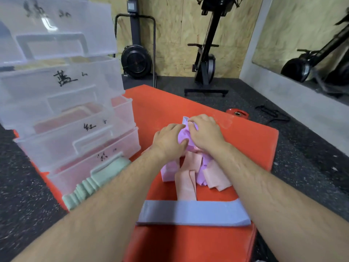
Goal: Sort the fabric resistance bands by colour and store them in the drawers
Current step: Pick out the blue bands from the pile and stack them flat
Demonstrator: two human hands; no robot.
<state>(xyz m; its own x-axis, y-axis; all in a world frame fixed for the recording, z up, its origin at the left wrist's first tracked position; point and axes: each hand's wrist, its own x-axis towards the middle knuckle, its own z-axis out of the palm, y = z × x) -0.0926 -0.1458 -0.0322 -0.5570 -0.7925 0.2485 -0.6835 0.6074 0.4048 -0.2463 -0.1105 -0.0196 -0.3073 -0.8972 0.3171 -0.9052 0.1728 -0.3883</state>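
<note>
Left hand (170, 140) and right hand (204, 131) are close together. Both have fingers curled onto a bunched lilac fabric band (183, 136) on top of the heap of pink and lilac bands (200, 169), which sits on the orange-red padded block (188, 104). A blue-grey fabric band (192, 212) lies flat nearer me, apart from the heap. Mint-green bands (85, 188) sit at the lowest drawer of the clear plastic drawer tower (56, 87) on my left; can't tell if they're inside it.
</note>
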